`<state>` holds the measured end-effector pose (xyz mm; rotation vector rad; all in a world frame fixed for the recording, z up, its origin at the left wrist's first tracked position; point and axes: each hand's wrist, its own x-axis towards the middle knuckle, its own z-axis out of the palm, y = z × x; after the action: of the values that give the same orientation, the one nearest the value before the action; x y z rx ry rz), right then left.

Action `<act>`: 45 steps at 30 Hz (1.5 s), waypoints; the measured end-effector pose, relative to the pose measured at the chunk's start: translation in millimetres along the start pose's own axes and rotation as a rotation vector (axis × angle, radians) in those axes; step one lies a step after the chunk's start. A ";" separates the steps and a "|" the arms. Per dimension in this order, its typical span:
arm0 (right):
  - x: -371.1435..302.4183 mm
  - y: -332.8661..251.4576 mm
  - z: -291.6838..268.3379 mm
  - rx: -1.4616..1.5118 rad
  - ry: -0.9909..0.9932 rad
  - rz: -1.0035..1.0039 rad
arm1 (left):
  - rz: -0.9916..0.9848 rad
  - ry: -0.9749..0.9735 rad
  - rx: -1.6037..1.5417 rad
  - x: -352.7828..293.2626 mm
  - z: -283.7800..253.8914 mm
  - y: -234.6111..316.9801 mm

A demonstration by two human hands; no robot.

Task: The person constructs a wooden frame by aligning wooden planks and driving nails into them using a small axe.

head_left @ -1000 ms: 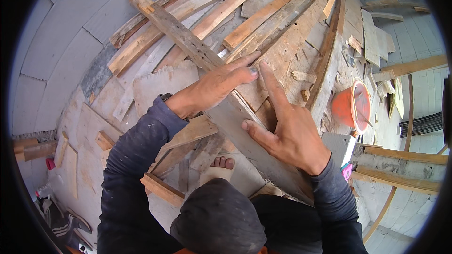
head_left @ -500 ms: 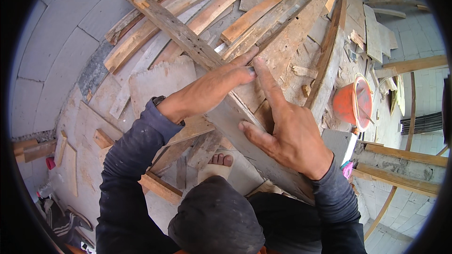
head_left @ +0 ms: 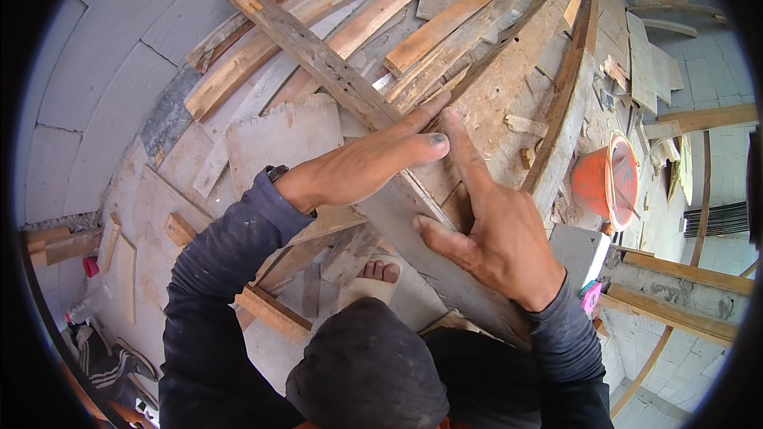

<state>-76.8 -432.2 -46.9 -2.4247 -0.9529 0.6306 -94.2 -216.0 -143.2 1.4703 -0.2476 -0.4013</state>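
The left hand point(head_left: 362, 167) and the right hand point(head_left: 497, 230) lie flat, fingers spread, clamped on nothing but pressing a long grey plank point(head_left: 334, 79). It slants over the pile of scrap boards point(head_left: 445, 32), apparently steadied by that pressure. An orange bucket point(head_left: 608, 183) sits well apart to the right.

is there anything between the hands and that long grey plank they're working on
Nothing visible: the left hand and right hand both lie flat, directly on the long grey plank, fingertips nearly meeting. The other boards lie beneath and beside it.
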 end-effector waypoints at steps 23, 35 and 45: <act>-26.7 41.0 -1.5 0.422 -0.136 0.080 | 0.141 -0.025 0.180 -3.1 -6.8 -18.7; -29.7 47.9 16.0 0.248 -0.091 -0.078 | 0.103 -0.053 0.293 -6.0 -4.7 -8.3; -27.9 53.9 12.7 0.307 -0.070 -0.086 | 0.069 0.105 0.075 0.2 16.4 -5.5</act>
<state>-74.9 -484.5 -80.4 -2.0936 -0.9090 0.7730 -101.2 -231.3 -147.2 1.5469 -0.2307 -0.2614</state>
